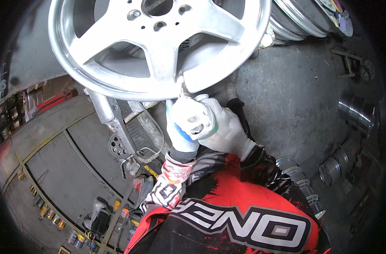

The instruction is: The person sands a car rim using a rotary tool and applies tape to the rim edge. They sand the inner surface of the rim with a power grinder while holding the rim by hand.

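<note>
A scuffed grey floor spreads at right, darker lower down.

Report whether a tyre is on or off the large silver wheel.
Off: the large silver wheel shows bare metal along its whole visible outer edge.

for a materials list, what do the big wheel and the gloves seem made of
Big wheel: likely aluminium alloy, with a pale satin finish; its thick spokes and silvery sheen suggest it, though glare hides parts.
Gloves: probably knitted fabric, matt and whitish, by their soft wrinkles; any coating is unclear.
</note>
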Available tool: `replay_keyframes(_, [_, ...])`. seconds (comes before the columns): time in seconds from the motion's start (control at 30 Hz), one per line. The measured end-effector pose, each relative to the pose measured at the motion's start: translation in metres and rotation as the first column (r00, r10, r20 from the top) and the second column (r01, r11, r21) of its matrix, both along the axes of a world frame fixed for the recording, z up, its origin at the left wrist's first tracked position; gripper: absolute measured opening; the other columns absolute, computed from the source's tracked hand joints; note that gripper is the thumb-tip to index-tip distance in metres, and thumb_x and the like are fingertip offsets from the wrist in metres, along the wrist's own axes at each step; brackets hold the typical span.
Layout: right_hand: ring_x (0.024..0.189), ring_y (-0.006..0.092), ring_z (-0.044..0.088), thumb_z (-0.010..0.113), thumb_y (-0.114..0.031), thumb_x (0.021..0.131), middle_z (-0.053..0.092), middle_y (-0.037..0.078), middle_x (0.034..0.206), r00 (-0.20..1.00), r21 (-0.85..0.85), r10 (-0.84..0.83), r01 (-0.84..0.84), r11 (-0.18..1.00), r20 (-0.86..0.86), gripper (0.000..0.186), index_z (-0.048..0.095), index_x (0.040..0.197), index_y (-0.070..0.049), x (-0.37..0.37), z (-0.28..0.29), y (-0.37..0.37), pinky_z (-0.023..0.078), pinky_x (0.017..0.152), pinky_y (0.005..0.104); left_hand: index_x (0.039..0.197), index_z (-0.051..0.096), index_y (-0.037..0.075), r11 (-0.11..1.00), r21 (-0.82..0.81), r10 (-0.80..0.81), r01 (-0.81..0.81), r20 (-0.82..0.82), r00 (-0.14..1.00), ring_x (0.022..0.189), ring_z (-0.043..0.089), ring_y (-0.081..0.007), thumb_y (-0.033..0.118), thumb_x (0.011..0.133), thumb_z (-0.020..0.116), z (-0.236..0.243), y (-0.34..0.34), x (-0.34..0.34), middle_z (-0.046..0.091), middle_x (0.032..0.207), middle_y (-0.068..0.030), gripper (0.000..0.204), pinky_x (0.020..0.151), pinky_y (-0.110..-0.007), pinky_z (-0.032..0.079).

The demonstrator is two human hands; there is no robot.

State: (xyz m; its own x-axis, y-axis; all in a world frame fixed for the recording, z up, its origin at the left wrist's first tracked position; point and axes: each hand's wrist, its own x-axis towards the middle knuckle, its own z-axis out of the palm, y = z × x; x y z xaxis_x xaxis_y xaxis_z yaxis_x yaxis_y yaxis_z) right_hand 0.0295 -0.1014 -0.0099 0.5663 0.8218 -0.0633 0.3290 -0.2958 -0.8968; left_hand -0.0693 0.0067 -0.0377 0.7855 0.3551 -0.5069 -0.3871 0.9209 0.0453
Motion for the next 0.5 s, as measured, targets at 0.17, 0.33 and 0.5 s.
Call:
replay_keyframes(0.17, [0.087,0.0351,0.07,0.084,-0.027,0.076,0.068,0.014,0.098,0.996,0.066,0.066,-0.071,0.995,0.067,0.061,0.052,0.124,-0.007,-0.003,-0.005,-0.001,0.053,0.079,0.0443,0.12,0.063,0.006,0.998,0.004,0.066,-0.066,-0.175,0.982,0.093,0.071,-0.0305,0.049,0.105,0.046,0.025,-0.007,-0.003,0.072,0.105,-0.0152,0.049,0.086,-0.045,0.059])
replay_keyframes(0.33, [0.102,0.0261,0.068,0.084,-0.026,0.078,0.062,0.009,0.123,0.994,-0.156,0.019,-0.036,0.987,-0.109,0.066,0.053,0.132,-0.007,0.015,-0.003,-0.018,0.054,0.085,0.0332,0.133,0.056,0.003,0.999,0.024,0.021,-0.022,0.039,0.999,0.107,0.069,-0.0327,0.054,0.107,0.038,-0.01,-0.017,0.014,0.067,0.123,-0.0222,0.06,0.093,-0.046,0.058])
replay_keyframes(0.5, [0.105,0.0353,0.07,0.087,-0.017,0.074,0.064,0.016,0.121,0.915,0.008,0.056,-0.064,0.998,0.399,0.072,0.049,0.134,-0.005,0.044,-0.016,-0.049,0.059,0.086,0.0425,0.145,0.049,0.0,0.849,0.45,0.041,0.277,-0.579,0.814,0.119,0.06,-0.017,0.042,0.112,0.039,0.016,-0.042,0.069,0.06,0.136,-0.0111,0.055,0.106,-0.032,0.047])
